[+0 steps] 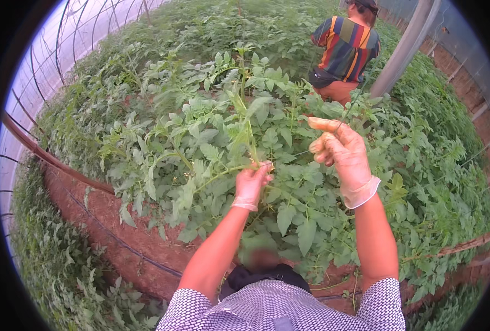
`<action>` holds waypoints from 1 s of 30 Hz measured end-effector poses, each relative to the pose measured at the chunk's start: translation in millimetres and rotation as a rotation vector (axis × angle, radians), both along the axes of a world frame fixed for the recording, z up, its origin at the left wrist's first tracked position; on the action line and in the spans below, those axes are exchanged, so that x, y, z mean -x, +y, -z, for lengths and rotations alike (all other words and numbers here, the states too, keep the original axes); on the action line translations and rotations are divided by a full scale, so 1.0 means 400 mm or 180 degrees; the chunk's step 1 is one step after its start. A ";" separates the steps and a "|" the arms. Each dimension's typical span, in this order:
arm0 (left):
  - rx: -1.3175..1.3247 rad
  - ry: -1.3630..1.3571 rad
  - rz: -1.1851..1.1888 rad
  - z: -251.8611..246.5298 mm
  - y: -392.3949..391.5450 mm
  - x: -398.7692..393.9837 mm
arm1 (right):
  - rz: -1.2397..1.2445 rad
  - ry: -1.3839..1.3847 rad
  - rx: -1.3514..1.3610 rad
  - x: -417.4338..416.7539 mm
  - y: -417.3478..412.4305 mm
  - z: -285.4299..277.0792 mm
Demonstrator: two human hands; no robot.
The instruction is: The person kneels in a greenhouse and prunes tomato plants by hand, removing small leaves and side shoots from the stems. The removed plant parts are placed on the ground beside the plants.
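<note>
My left hand (251, 185), in a thin translucent glove, pinches a tomato plant stem (251, 142) low among the leaves. A thin green string (302, 153) stretches from these fingers towards my right hand (344, 159). The right hand, gloved too, is raised to the right of the stem with the string looped over its extended index finger; its other fingers are curled. From there the string (356, 99) climbs up and to the right. Leafy tops of the tomato plant (243, 74) rise above my left hand. Its exact hold on the string is partly hidden by the fingers.
Dense tomato plants (153, 95) surround my hands. A co-worker in a striped top (346, 49) stands ahead, facing away, beside a grey post (406, 47). A brown pole (58, 157) slants at left. A dark irrigation hose (120, 244) lies on reddish soil (145, 231).
</note>
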State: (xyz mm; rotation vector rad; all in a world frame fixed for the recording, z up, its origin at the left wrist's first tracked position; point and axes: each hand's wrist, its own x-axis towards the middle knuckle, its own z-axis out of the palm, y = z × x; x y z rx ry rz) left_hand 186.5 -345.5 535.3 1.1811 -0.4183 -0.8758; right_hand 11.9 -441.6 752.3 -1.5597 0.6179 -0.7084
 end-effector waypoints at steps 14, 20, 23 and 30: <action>0.0285 0.0976 0.2675 -0.083 0.126 0.185 | -0.0921 0.0442 0.0728 -0.092 -0.022 -0.301; -0.0244 0.0088 0.1232 0.029 0.039 0.092 | -0.1327 0.0653 0.0809 -0.032 0.151 -0.263; 0.0231 0.0165 0.0777 -0.034 0.050 0.056 | -0.0753 0.0308 0.0693 0.026 0.123 -0.153; 0.0022 -0.0173 0.0890 0.063 0.099 -0.006 | -0.0057 -0.0445 -0.0170 -0.006 0.021 -0.075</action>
